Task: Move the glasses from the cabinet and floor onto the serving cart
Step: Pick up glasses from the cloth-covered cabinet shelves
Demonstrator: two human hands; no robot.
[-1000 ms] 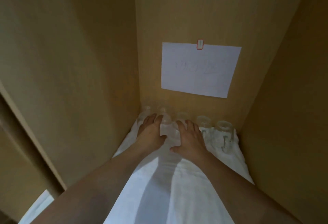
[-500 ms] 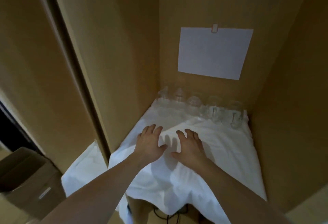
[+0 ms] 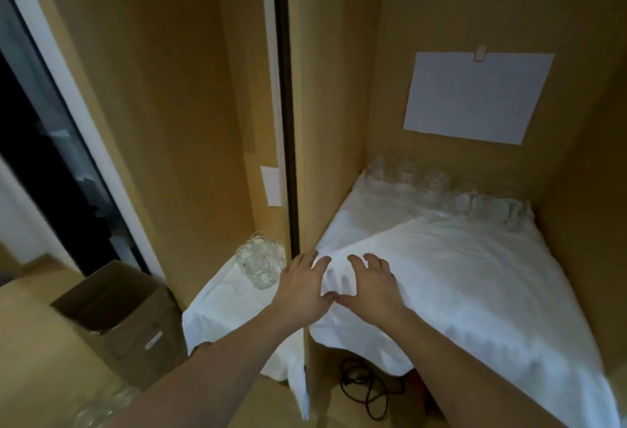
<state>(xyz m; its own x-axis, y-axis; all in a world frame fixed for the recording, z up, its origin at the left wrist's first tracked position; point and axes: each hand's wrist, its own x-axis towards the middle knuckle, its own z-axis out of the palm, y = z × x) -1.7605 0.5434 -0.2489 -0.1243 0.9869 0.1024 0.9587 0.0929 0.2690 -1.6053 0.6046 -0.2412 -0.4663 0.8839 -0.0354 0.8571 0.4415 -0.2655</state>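
Nearest, both forearms reach forward over the front edge of the cabinet shelf, and the left hand (image 3: 300, 287) and right hand (image 3: 371, 287) lie side by side, palms down, on the white cloth (image 3: 475, 275) that covers it. Their fingers are spread and nearly straight, pressing on the fabric and holding nothing; the cloth is bunched into small folds between and under them. Below the shelf a black cable (image 3: 366, 387) coils on the floor, and to the left an open cardboard box (image 3: 115, 309) stands near the dark doorway. Just past the left hand, in the neighbouring compartment, a cluster of clear glasses (image 3: 259, 259) sits on another white cloth. Farther back, a row of glasses (image 3: 437, 186) stands along the rear wall of the cabinet, well apart from both hands, beneath a white sheet of paper (image 3: 478, 97) taped to the back panel. No serving cart is in view. Judging from this, the step in hand is fetching a glass, and it would go best with each hand closing round one glass body rather than dragging the cloth, which could topple the row.
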